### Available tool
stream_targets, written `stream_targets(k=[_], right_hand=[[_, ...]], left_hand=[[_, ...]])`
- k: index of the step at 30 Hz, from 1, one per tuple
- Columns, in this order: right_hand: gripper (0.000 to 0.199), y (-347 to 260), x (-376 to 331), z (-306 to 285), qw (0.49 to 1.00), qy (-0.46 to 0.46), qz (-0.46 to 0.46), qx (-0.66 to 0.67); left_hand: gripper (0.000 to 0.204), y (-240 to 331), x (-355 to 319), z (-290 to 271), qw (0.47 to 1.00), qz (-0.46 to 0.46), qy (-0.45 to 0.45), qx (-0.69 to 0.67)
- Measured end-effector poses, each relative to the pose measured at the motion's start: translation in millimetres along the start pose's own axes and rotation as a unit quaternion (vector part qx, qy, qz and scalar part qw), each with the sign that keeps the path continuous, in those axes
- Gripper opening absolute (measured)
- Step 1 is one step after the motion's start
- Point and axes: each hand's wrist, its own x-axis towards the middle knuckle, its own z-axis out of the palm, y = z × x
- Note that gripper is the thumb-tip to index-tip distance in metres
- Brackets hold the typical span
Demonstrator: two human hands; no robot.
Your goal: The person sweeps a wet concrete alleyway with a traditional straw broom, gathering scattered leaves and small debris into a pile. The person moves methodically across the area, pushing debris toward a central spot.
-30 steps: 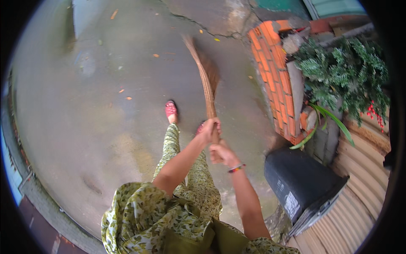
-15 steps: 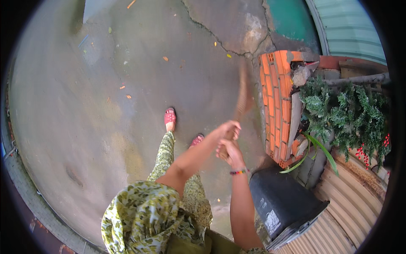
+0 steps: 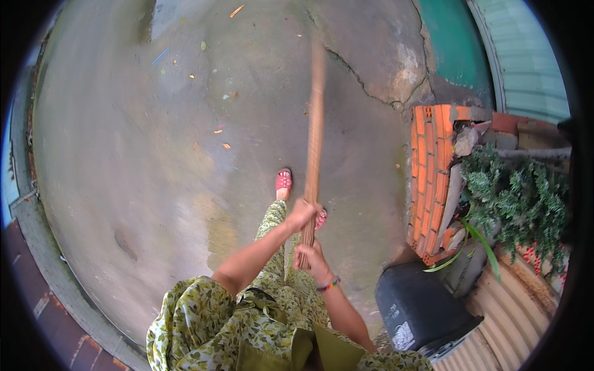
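Note:
Both hands grip a long brown stick broom, ribbed along its length and held pointing away from me. My left hand is wrapped around it above my feet. Closer to my body, my right hand closes around the near end, with a coloured bead bracelet at the wrist. The broom's far end is smeared by motion, so its bristles and whether it touches the floor cannot be made out. Wet grey concrete lies below it.
Several fallen leaves, including an orange leaf, dot the ground, and a blue strip lies far left. To the right stand a low brick wall, green plants and a black bin. A kerb curves along the left.
The broom has swung from right to left and now points nearly straight ahead. Both hands moved left with it, still gripping. The view has shifted, so the wall and bin appear farther right.

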Motion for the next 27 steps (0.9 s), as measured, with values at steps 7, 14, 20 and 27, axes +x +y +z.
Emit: stream_targets(k=[7,14,20,27], right_hand=[[0.010,21.0,16.4,54.5,0.984,0.146,0.080,0.068],[0.013,-16.1,117.7,162.4,0.978,-0.108,0.164,-0.066],[0.015,-69.3,81.3,150.4,0.986,-0.153,0.063,-0.010],[0.012,-100.4,21.2,113.6,0.985,0.033,0.014,0.170]], left_hand=[[0.015,-45.9,17.1,-39.0,0.983,-0.165,-0.077,-0.024],[0.010,81.9,30.6,-200.7,0.995,0.011,0.088,-0.038],[0.013,166.3,-7.0,-105.5,0.977,0.141,0.139,0.076],[0.015,119.5,15.9,11.4,0.982,-0.050,-0.123,0.136]])
